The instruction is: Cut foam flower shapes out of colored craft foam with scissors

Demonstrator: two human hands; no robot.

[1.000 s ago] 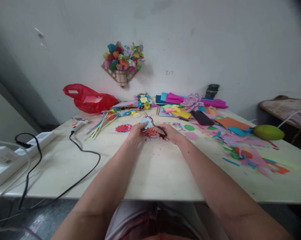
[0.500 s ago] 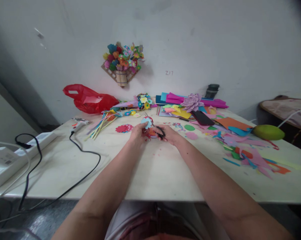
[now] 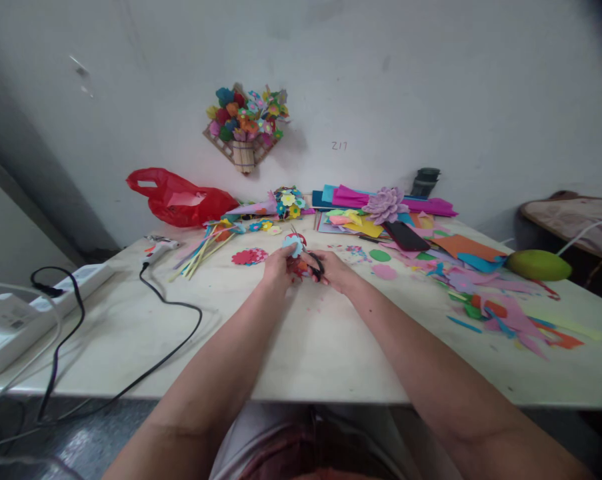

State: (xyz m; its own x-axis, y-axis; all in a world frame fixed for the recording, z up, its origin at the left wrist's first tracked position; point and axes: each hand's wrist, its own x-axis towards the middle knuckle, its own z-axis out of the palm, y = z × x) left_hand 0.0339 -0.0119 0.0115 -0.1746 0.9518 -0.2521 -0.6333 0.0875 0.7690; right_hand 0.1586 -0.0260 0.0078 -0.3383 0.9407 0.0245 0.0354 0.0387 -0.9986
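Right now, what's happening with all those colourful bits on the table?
A person's left hand holds a light blue flower shape. The right hand holds black-handled scissors right by it. Red and pink cutouts lie on the table to the left, and a green circle lies to the right.

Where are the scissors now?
In the head view, the scissors are near the middle, in the right hand, beside the light blue flower in the left hand.

Left hand (image 3: 278, 268): pale-blue, scalloped flower cutout (image 3: 293, 247). Right hand (image 3: 333, 269): black-handled scissors (image 3: 318, 264). Off-white counter (image 3: 325, 360), far left: crumpled red plastic bag (image 3: 168, 201); right: yellow-green oval object (image 3: 538, 265).
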